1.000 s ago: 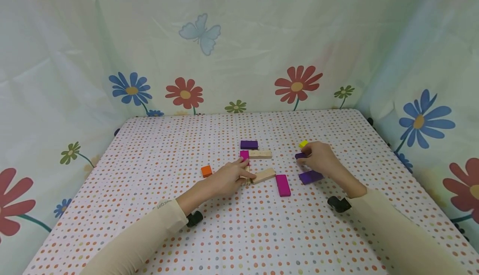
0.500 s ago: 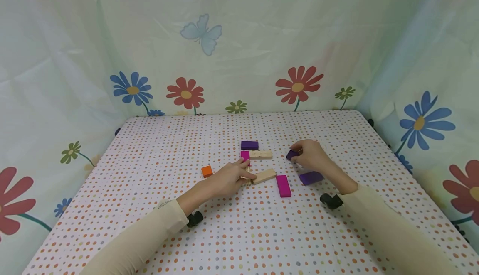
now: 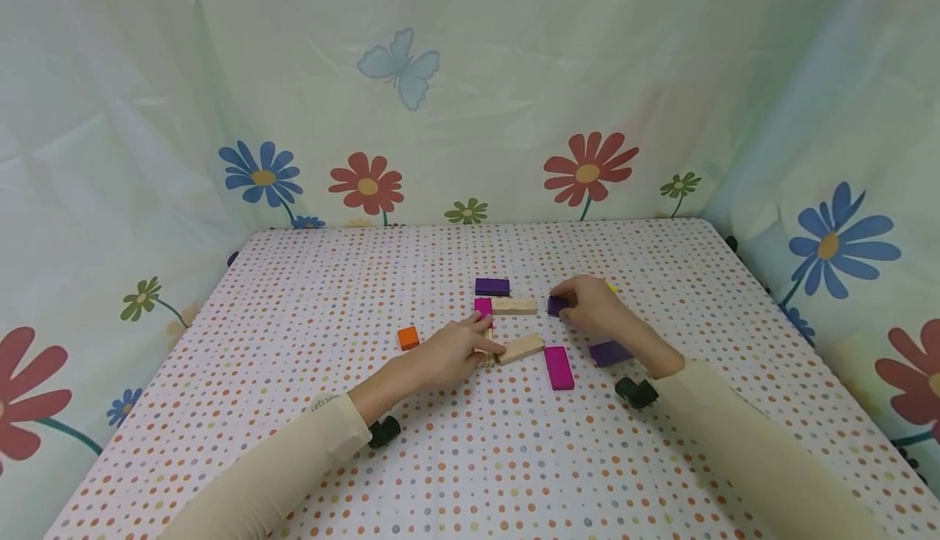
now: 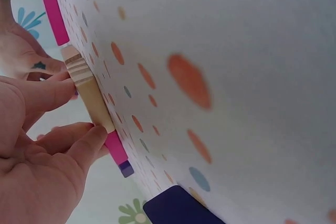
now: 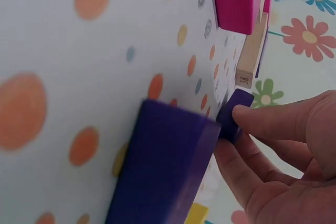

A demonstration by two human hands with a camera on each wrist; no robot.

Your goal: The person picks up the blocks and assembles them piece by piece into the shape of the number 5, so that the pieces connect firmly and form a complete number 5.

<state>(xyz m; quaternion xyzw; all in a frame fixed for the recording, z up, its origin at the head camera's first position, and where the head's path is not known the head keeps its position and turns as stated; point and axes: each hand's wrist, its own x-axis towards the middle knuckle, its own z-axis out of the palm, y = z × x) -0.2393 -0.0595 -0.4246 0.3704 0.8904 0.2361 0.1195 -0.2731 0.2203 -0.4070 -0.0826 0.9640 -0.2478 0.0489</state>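
Note:
My right hand (image 3: 596,307) pinches a purple block (image 5: 236,109) between thumb and fingers, low over the table. The block is a short way right of the end of a plain wooden block (image 3: 514,306). To the left, my left hand (image 3: 454,352) holds another plain wooden block (image 4: 94,100) by its ends, between thumb and fingertips; in the head view the hand mostly covers it. A magenta block (image 3: 482,306) lies at the left fingertips, joining the wooden block's end. One more wooden block (image 3: 523,347) slants rightward from beside the left thumb.
A purple block (image 3: 492,287) lies behind the arrangement. In front of it is a magenta block (image 3: 560,369); a purple one (image 3: 609,353) lies under the right wrist. An orange block (image 3: 408,338) is at left, a yellow one (image 3: 612,287) partly behind the right hand. Dotted cloth covers the table (image 3: 470,458).
My right hand has carried the purple block leftward, from beside the yellow block to near the wooden block's right end. The left hand has stayed in place.

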